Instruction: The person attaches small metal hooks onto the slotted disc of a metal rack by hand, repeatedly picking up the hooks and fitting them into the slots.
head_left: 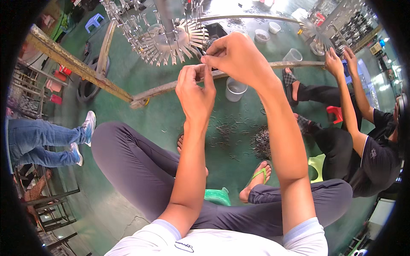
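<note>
Both my hands are raised in front of me with fingertips almost together, just below a round metal rack [191, 37] edged with thin, fin-like clips. My left hand [195, 91] is closed in a pinch, and whatever its fingers hold is hidden. Above and to the right of it, my right hand [241, 55] also pinches. A thin shiny sliver shows by its fingertips, too small to name. Several rows of small metal pieces [124, 25] hang around the rack's central post [164, 15].
A wooden rail [160, 91] crosses beyond my knees. A translucent bucket [235, 91] stands past it. Dark metal bits [261, 143] lie heaped and scattered on the green floor. At right, a seated co-worker [363, 149] raises both hands by another rack [318, 36]. Someone in jeans [42, 134] stands left.
</note>
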`<action>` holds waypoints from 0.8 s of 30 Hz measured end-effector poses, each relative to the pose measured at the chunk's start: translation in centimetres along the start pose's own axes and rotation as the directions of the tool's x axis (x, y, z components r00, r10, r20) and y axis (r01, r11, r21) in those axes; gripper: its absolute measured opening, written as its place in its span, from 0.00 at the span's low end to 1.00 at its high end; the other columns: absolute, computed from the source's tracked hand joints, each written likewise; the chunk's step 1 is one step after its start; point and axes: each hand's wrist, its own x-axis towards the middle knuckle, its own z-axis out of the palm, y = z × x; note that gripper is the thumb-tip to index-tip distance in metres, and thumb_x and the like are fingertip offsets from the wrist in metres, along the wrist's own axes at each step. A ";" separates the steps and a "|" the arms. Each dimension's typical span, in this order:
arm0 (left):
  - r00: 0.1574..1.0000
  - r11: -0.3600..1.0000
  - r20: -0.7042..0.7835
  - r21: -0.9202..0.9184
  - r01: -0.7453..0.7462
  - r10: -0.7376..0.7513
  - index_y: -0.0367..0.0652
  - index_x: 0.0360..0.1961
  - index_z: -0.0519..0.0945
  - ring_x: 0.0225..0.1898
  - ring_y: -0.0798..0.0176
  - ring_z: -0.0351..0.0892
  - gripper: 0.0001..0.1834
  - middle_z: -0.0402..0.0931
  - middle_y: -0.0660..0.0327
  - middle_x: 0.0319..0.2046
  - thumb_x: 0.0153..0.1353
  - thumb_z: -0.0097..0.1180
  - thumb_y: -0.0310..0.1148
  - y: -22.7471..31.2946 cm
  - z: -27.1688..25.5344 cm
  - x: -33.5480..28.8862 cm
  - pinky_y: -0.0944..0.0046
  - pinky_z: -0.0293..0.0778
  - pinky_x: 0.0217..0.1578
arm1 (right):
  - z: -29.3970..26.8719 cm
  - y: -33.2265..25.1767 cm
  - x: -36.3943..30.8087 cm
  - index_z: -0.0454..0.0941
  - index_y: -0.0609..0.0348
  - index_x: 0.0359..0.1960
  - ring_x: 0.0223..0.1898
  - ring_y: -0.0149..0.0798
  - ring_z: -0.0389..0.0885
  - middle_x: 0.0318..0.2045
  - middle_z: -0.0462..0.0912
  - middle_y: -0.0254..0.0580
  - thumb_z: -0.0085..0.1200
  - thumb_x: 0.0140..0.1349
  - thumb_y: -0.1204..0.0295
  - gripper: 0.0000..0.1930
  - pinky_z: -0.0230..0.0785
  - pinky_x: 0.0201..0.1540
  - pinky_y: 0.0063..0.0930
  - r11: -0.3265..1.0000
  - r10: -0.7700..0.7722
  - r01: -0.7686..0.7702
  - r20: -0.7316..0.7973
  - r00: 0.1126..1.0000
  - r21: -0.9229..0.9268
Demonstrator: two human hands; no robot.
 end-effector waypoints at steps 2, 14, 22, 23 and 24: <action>0.998 0.997 0.003 -0.044 0.065 -0.065 0.32 0.30 0.79 0.26 0.64 0.79 0.07 0.80 0.58 0.26 0.60 0.64 0.26 0.2 -0.2 0.2 0.66 0.76 0.33 | 0.0 0.0 0.7 0.85 0.69 0.32 0.24 0.46 0.84 0.24 0.84 0.56 0.64 0.52 0.71 0.11 0.76 0.34 0.35 0.998 0.009 -0.006 0.051 0.999 -0.068; 0.646 0.019 0.423 -0.828 0.560 -0.635 0.28 0.49 0.73 0.56 0.43 0.76 0.21 0.76 0.42 0.50 0.71 0.51 0.40 -3.9 -0.9 2.4 0.49 0.75 0.59 | 1.2 3.0 3.2 0.87 0.64 0.31 0.24 0.39 0.82 0.22 0.85 0.48 0.66 0.53 0.69 0.10 0.74 0.34 0.32 0.998 -0.052 0.052 -0.026 0.998 -0.020; 0.694 0.100 0.358 -0.845 0.526 -0.625 0.23 0.42 0.73 0.53 0.37 0.79 0.20 0.76 0.34 0.48 0.70 0.50 0.37 -3.5 -1.4 1.9 0.49 0.79 0.57 | 1.7 3.2 3.2 0.86 0.63 0.29 0.21 0.36 0.80 0.19 0.84 0.44 0.66 0.53 0.69 0.09 0.73 0.31 0.32 0.996 -0.085 0.085 0.009 0.996 -0.040; 0.691 0.100 0.358 -0.843 0.528 -0.628 0.23 0.42 0.73 0.53 0.37 0.79 0.20 0.76 0.34 0.48 0.70 0.50 0.37 -3.3 -1.5 1.8 0.49 0.79 0.57 | 1.8 3.3 3.1 0.86 0.63 0.29 0.20 0.36 0.80 0.19 0.84 0.44 0.66 0.53 0.69 0.09 0.73 0.30 0.32 0.997 -0.078 0.078 0.018 0.997 -0.022; 0.699 0.122 0.353 -0.838 0.532 -0.622 0.23 0.42 0.73 0.52 0.37 0.80 0.20 0.77 0.34 0.47 0.70 0.50 0.37 -3.1 -1.5 1.8 0.49 0.79 0.57 | 1.8 3.5 3.1 0.86 0.63 0.29 0.20 0.36 0.80 0.19 0.84 0.44 0.66 0.53 0.69 0.09 0.73 0.30 0.32 0.997 -0.075 0.075 0.019 0.997 -0.021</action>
